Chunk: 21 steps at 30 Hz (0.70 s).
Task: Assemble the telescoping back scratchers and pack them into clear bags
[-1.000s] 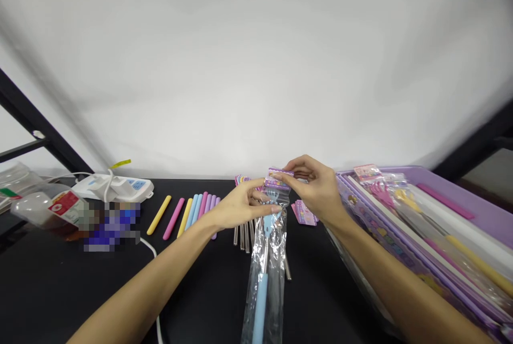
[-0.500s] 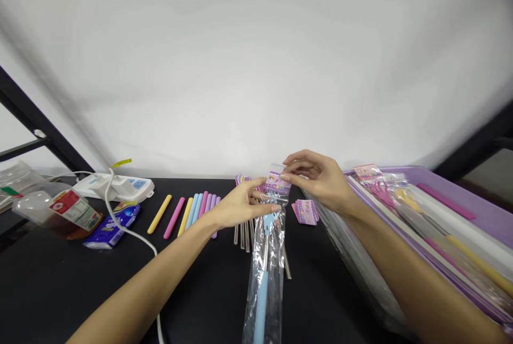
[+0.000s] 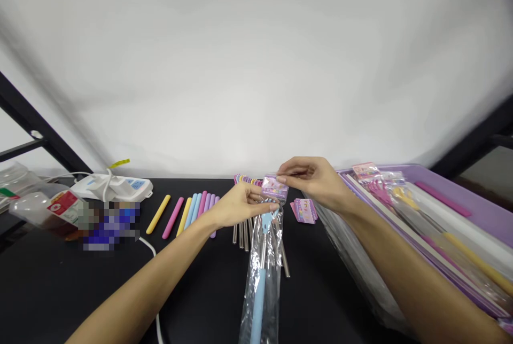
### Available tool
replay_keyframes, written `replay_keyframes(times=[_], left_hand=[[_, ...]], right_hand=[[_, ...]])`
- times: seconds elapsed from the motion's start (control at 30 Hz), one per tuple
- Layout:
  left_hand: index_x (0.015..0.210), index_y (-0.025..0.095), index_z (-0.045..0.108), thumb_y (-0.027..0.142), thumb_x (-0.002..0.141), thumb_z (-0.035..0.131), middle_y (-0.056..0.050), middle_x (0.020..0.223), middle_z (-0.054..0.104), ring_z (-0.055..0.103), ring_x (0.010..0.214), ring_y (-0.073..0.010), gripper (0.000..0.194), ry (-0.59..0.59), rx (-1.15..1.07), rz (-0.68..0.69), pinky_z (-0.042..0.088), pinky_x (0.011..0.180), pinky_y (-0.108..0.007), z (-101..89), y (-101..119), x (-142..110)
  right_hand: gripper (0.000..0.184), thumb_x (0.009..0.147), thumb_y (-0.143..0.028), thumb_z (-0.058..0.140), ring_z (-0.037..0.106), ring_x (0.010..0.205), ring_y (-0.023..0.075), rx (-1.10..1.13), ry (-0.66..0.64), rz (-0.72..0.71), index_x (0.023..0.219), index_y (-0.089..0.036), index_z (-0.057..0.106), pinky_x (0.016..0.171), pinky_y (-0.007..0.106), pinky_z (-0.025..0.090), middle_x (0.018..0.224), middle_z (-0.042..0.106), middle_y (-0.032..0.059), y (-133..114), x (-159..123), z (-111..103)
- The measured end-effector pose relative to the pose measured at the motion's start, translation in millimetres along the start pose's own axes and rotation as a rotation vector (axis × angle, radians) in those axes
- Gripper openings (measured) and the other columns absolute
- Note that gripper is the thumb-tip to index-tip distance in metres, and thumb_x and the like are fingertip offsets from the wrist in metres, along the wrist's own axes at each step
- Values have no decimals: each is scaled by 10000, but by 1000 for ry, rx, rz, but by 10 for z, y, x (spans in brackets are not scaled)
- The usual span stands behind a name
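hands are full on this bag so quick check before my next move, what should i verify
1. Card at the bag's top, pinched by right hand: ok
2. Bag held near its top by left hand: ok
3. Back scratcher inside the bag: ok
4. Bag mouth sealed: cannot tell, fingers and card cover it
5. Spare cards lying beside the bag: ok

gap between bagged back scratcher (image 3: 260,290) and purple tray (image 3: 444,174), steel rods (image 3: 241,236) blocking the left side
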State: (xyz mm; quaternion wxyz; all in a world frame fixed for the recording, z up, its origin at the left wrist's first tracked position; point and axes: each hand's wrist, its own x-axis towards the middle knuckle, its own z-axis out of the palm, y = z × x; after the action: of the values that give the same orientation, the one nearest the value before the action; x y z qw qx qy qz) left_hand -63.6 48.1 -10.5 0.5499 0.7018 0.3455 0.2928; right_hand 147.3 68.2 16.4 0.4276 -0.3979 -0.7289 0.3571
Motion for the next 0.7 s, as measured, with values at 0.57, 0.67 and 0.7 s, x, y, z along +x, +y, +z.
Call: replay_keyframes(times=[0.57,0.67,0.7], left_hand=[[1013,145,742,395,833,698,-73,914,727,623,755,-146,310,143,13,65,482,684,-275,-35,0,15],[1066,132,708,384,817,718,-100,1000,727,655,829,-173,354,256,-46,60,520,696,-274,-48,31,19],[1080,125,695,377,814,722,-107,1012,725,661,832,-179,367,308,-73,63,533,687,-274,-52,35,28]], right_hand=[[320,877,-484,606,666,981,246,-215,-80,-33,771,-203,716,856,407,533,1105,725,88,-83,-45,-42],[343,874,-535,599,691,816,222,-180,-108,135,783,-205,596,755,390,555,866,732,78,-106,-111,-24],[348,872,-549,597,692,771,214,-141,-154,201,795,-212,558,720,379,557,816,724,69,-122,-155,-9]])
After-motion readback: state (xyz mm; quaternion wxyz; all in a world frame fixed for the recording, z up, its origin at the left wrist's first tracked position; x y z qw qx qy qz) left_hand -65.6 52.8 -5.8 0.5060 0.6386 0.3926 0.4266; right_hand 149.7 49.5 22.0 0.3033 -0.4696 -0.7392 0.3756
